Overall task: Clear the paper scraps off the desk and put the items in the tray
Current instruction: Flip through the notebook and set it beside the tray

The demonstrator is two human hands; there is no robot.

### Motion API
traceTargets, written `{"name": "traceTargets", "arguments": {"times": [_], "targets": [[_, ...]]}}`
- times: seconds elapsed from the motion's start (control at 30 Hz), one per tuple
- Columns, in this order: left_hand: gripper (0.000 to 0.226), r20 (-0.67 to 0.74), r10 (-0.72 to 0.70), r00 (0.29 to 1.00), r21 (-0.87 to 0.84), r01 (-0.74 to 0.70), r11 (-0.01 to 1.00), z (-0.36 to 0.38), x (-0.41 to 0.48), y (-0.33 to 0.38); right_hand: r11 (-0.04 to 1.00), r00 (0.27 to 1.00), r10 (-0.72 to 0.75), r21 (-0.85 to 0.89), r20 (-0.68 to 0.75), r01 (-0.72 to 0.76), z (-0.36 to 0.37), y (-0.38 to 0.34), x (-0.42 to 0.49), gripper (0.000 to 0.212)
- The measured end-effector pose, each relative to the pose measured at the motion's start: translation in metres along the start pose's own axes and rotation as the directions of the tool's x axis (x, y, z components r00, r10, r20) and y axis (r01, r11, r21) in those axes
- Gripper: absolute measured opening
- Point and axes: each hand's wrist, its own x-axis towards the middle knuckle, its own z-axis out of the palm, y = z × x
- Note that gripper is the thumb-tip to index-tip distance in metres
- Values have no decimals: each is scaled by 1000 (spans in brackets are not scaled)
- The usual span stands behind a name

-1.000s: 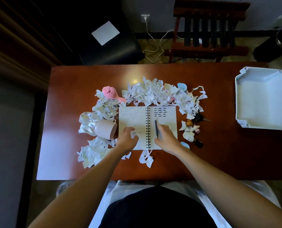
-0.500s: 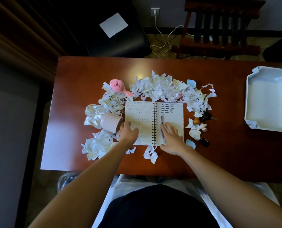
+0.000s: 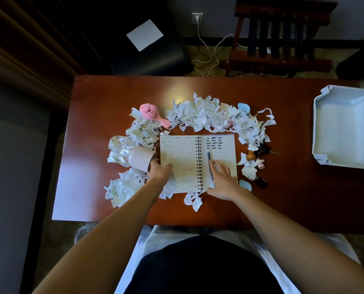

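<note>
An open spiral notebook (image 3: 181, 158) lies in the middle of the desk (image 3: 304, 192), ringed by torn paper scraps (image 3: 202, 115). A dark pen (image 3: 209, 161) lies on its right page. My right hand (image 3: 222, 180) rests flat on that page, fingers straight beside the pen. My left hand (image 3: 160, 170) sits at the notebook's left edge, fingers touching the mouth of a pink ribbed cup (image 3: 140, 158) lying on its side, thumb on the page. The white tray (image 3: 344, 128) stands at the desk's right edge with nothing in it.
A pink pig-faced toy (image 3: 149, 112) lies at the back left of the scraps. Two blue clips (image 3: 243, 108) (image 3: 245, 184), keys (image 3: 261, 148) and a black fob (image 3: 261, 183) lie right of the notebook. A dark chair (image 3: 147, 49) and a wooden rack (image 3: 283, 39) stand behind the desk.
My left hand has slid left off the notebook's left page to the cup's mouth. My right hand stays on the right page by the pen.
</note>
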Motion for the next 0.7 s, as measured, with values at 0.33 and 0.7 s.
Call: {"name": "traceTargets", "arguments": {"times": [0.33, 0.7], "targets": [[28, 2, 65, 998, -2, -65, 998, -5, -16, 13, 997, 1000, 7, 73, 7, -8, -6, -2, 1, 99], [14, -24, 197, 980, 15, -197, 980, 3, -31, 19, 978, 996, -77, 193, -46, 84, -8, 3, -4, 75]]}}
